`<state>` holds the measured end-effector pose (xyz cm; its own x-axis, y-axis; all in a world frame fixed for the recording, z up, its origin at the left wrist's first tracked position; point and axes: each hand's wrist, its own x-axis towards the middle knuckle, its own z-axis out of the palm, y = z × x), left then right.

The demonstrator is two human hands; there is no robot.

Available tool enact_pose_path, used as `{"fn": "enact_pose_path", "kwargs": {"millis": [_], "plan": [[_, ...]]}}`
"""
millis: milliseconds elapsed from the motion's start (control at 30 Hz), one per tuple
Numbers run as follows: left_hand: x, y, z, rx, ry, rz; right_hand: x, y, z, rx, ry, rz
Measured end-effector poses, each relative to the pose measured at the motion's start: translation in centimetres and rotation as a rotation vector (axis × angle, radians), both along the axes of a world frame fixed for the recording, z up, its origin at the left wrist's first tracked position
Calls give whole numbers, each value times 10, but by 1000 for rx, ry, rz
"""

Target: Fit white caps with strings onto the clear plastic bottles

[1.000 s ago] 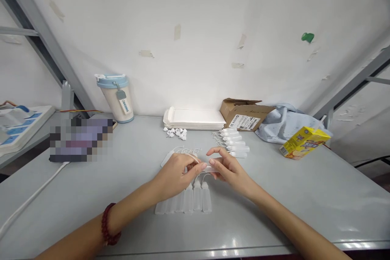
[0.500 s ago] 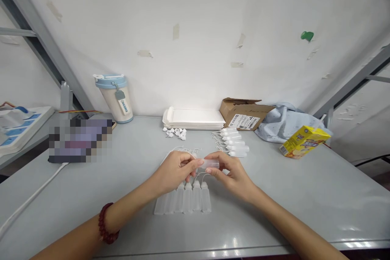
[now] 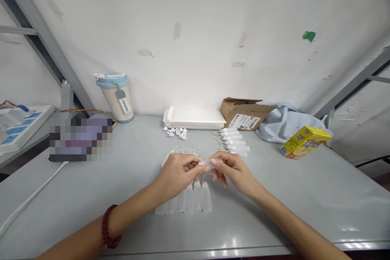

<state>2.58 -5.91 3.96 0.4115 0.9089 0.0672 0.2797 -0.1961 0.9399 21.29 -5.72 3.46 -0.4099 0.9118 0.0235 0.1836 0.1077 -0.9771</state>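
Observation:
Between both hands, a small translucent squeeze bottle (image 3: 207, 163) is held sideways above the table. My left hand (image 3: 179, 172) pinches its left end, where the neck is hidden by my fingers. Closed around the bottle's body is my right hand (image 3: 233, 170), thumb on top. Just below the hands, a row of similar capped bottles (image 3: 197, 199) lies on the table, partly covered by my left hand. More bottles (image 3: 234, 138) lie in a stack to the right, caps pointing left. Small white caps (image 3: 176, 132) sit in a loose pile behind.
White flat boxes (image 3: 198, 118) and an open cardboard box (image 3: 246, 114) stand against the wall. A blue cloth (image 3: 283, 120) and a yellow carton (image 3: 304, 142) are at right. At left are a tumbler (image 3: 115, 97), a blurred phone (image 3: 82, 140) and a power strip (image 3: 24, 130).
My right fingers have shifted left along the bottle, and the thumb now presses on top of it. Both hands are closer together. The things on the table stay put.

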Motion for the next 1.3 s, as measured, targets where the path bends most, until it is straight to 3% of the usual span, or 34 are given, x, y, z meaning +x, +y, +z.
{"fn": "enact_pose_path", "kwargs": {"millis": [100,333,500,667,833,933,1033,1200,1300], "plan": [[-3,4,2,-113,-21,-58,0,-1,0,98,-30,-31],[-7,9,-1,-212,-12,-115,-1,-4,-5,405,-213,-67],[-7,6,0,-137,10,-80,-1,-4,-7,514,-326,-68],[-5,3,1,54,98,-71,-2,-3,-4,313,-224,-48],[-3,3,-14,685,237,-45,-4,0,-3,-47,10,-39],[-2,4,-21,868,284,-54,-5,2,-4,-156,79,-35],[-3,4,-16,729,280,-37,-6,2,-3,-157,108,-40],[-4,3,1,106,122,-127,-7,-1,1,-37,108,-50],[-4,3,4,-97,-18,-135,-5,-3,1,113,-9,-61]]}}
